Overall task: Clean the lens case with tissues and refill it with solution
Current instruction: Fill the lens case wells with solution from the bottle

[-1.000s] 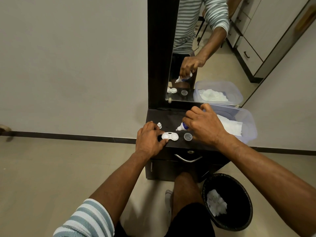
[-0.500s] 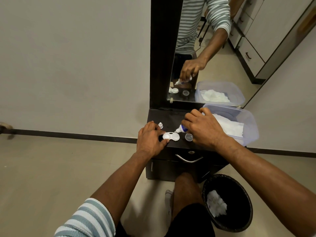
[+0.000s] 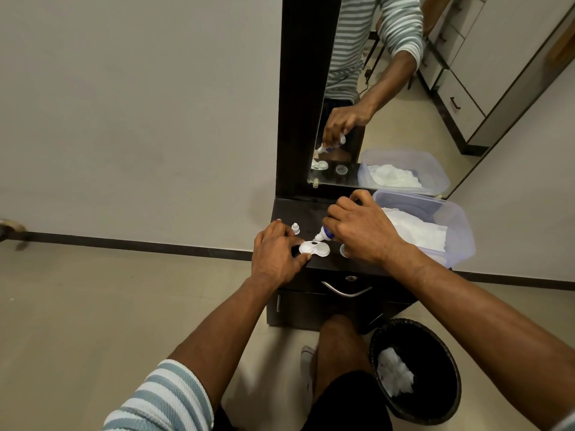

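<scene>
A white lens case (image 3: 315, 248) lies open on the dark cabinet top (image 3: 306, 213). My left hand (image 3: 275, 255) pinches the case's left end between fingers and thumb. My right hand (image 3: 361, 230) grips a small white and blue solution bottle (image 3: 325, 235), tilted down to the left, with its nozzle just above the case's left well. The bottle's small cap (image 3: 295, 228) stands behind the case. A clear round case lid (image 3: 343, 250) shows partly under my right hand.
A clear plastic tub (image 3: 460, 231) holding white tissues sits at the cabinet's right end. A black bin (image 3: 417, 371) with used tissues stands on the floor by my knee. A mirror (image 3: 373, 88) rises behind the cabinet. A drawer handle (image 3: 345, 292) faces me.
My right hand has lowered the bottle leftward, so that its nozzle now sits over the case's left well. My left hand has kept its hold on the case.
</scene>
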